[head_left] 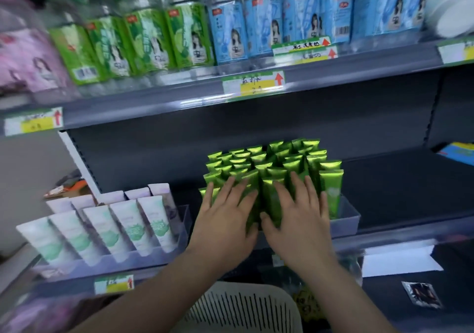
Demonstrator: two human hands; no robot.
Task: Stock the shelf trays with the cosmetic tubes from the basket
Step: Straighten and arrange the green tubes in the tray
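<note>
At the centre of the frame, your left hand (225, 221) and right hand (301, 221) lay side by side, fingers straight and spread, pressing flat against the front green tubes (279, 161) and gripping nothing. The tubes stood packed upright in a clear tray (346, 220) on the shelf (400, 191). The basket (241, 309) sat at bottom centre.

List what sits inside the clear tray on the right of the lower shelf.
The clear tray holds metallic green tubes, upright in packed rows. The left hand and right hand lie flat against the front rows, covering their lower halves. The tray floor is hidden.
</note>
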